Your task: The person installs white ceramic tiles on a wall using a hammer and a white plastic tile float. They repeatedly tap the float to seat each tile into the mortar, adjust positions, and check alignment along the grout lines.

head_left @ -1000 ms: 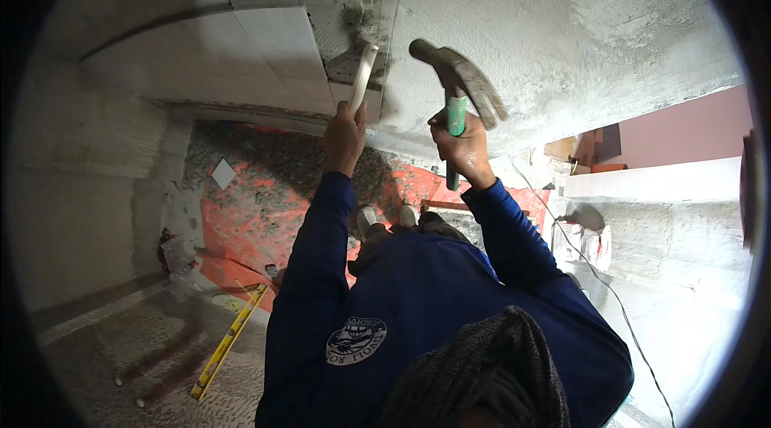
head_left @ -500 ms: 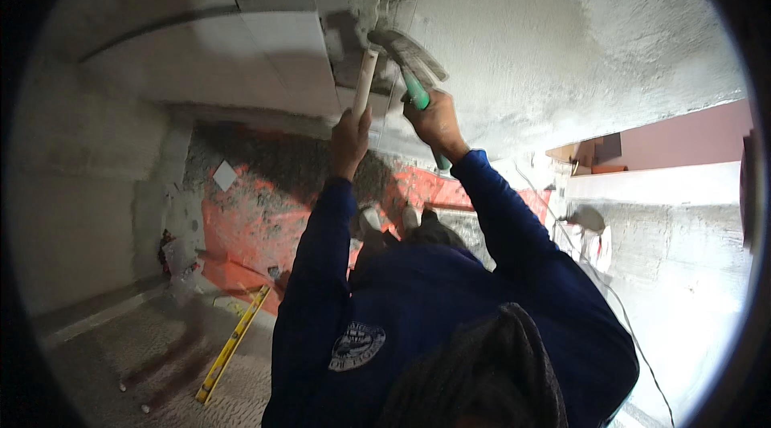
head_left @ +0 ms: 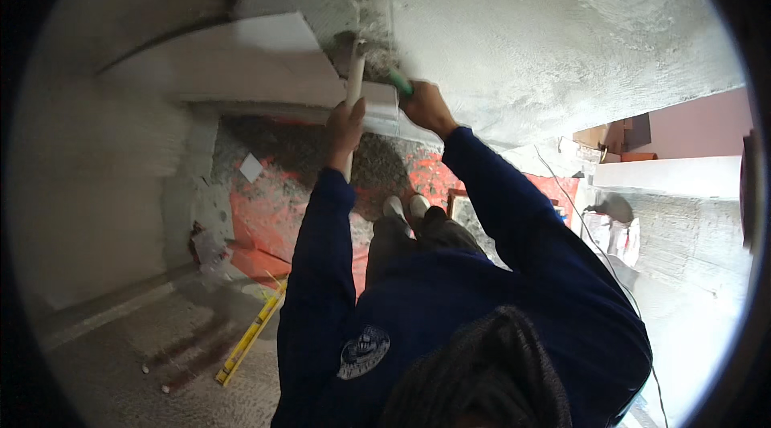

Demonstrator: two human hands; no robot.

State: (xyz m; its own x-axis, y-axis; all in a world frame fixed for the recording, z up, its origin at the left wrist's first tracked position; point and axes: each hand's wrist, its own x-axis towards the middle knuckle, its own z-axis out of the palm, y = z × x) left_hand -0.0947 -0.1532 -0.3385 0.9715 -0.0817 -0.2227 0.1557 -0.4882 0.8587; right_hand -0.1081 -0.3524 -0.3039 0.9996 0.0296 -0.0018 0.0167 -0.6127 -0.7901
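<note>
My left hand (head_left: 344, 131) is closed around a long pale bar (head_left: 356, 67), whose upper end meets a rough grey patch beside pale tiles (head_left: 241, 55). Just right of it, my right hand (head_left: 426, 105) grips the hammer's green handle (head_left: 400, 81). The hammer's dark head lies near the bar's top, blurred and hard to make out against the mortar. A smooth grey plastered surface (head_left: 522, 18) spreads above and right of both hands.
My shoes stand on a red sheet (head_left: 257, 227) strewn with grey debris and a loose pale square (head_left: 250, 167). A yellow level (head_left: 250, 332) lies lower left. A cable (head_left: 590, 239), a white bag (head_left: 622, 235) and a pink panel (head_left: 695, 123) are at right.
The hammer has swung left and up from right of the pale bar onto its upper end. My right hand has moved with it; my left hand still holds the bar.
</note>
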